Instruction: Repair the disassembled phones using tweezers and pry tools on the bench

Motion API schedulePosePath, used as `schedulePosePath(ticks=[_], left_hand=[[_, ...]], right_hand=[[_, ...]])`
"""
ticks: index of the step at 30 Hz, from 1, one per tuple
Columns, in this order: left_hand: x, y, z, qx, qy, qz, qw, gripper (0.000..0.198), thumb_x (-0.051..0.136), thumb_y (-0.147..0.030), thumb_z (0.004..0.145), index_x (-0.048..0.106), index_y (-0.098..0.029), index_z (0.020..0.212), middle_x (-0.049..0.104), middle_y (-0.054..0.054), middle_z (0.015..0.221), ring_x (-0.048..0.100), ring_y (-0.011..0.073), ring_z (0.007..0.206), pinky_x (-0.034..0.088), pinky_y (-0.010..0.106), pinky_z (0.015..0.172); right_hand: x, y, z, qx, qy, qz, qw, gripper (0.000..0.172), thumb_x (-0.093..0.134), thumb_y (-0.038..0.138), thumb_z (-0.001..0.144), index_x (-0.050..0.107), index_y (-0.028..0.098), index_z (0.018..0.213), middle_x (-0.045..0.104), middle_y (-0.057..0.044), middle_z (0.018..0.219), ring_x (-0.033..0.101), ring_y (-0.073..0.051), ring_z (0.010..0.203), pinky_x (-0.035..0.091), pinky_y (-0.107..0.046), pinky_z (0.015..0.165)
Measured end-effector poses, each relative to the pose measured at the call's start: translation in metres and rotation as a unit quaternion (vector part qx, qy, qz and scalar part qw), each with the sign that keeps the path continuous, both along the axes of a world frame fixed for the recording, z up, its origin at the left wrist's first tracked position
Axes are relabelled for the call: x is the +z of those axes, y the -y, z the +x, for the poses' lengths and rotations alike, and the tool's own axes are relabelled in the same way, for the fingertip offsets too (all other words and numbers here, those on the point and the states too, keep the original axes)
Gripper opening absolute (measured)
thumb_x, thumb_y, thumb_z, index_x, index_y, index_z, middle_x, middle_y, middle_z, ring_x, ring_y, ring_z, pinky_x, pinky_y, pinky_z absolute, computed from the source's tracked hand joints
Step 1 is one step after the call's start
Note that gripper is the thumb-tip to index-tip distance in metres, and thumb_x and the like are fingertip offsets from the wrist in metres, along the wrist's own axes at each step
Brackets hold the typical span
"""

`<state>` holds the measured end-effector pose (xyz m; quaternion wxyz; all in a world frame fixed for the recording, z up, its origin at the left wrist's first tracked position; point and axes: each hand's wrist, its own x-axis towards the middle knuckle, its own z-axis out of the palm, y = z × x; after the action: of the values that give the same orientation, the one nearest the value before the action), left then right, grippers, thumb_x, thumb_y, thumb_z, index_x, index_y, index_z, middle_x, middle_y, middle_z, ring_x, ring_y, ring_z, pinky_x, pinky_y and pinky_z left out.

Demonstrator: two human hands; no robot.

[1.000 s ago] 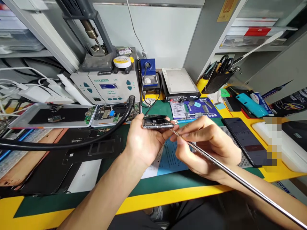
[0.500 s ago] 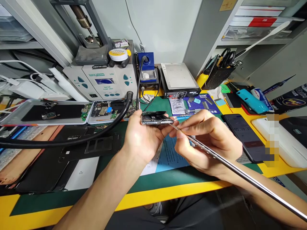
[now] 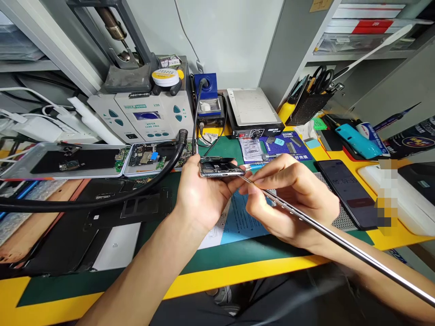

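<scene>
My left hand [image 3: 204,203] is closed around the edges of an opened smartphone [image 3: 222,168], tilted so that its inner parts show and its bottom edge faces me. A dark panel stands slightly raised along the phone's far side. In my right hand [image 3: 294,194], slim metal tweezers [image 3: 319,227] are pinched between thumb and fingers. Their tip meets the phone's right bottom corner; whether it grips anything there is too small to tell. The long shank runs back over my right forearm toward the lower right.
A hot-air station [image 3: 146,113] stands behind on the left, its black hose [image 3: 136,199] crossing the bench. Opened device shells [image 3: 81,158] lie left. A heating plate [image 3: 253,106] sits at the back. Right are a lit phone [image 3: 346,194] and a pen holder [image 3: 307,108].
The view has shifted slightly. Both hands keep nearly the same pose, and the tweezers' tip stays at the phone's corner; my right hand has moved a touch to the left.
</scene>
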<state>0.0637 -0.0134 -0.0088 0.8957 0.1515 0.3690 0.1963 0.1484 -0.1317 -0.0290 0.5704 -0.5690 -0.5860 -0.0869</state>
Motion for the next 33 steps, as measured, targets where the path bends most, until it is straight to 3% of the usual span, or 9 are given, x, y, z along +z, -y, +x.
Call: schedulePosePath(ticks=[11,27,33], left_hand=[[-0.0032,-0.0017,0.0,-0.002,0.023,-0.004,1.0,0.041,0.029,-0.034,0.099,0.062,-0.012,0.088,0.062,0.006,0.065,0.065,0.0193,0.057,0.059,0.032,0.059],[-0.0062,-0.0019,-0.0008,0.0,0.011,-0.004,1.0,0.043,0.029,-0.039,0.101,0.059,-0.012,0.085,0.063,0.008,0.066,0.068,0.0221,0.058,0.056,0.03,0.049],[-0.0047,-0.0014,-0.0011,0.0,0.018,-0.011,1.0,0.042,0.03,-0.038,0.1,0.059,-0.012,0.084,0.063,0.008,0.066,0.066,0.0207,0.057,0.057,0.031,0.051]], right_hand=[[-0.0015,0.0018,-0.0002,0.003,0.001,-0.017,1.0,0.022,0.069,0.002,0.076,0.061,0.021,0.084,0.071,-0.004,0.076,0.068,-0.021,0.068,0.057,-0.037,0.059],[-0.0033,-0.0009,0.0009,0.013,0.009,0.003,1.0,0.024,0.068,-0.002,0.076,0.058,0.019,0.085,0.067,-0.003,0.078,0.065,-0.016,0.071,0.054,-0.031,0.063],[-0.0054,0.0004,0.0007,0.02,-0.013,-0.005,1.0,0.022,0.068,-0.002,0.077,0.06,0.017,0.085,0.068,-0.005,0.078,0.066,-0.017,0.072,0.055,-0.033,0.064]])
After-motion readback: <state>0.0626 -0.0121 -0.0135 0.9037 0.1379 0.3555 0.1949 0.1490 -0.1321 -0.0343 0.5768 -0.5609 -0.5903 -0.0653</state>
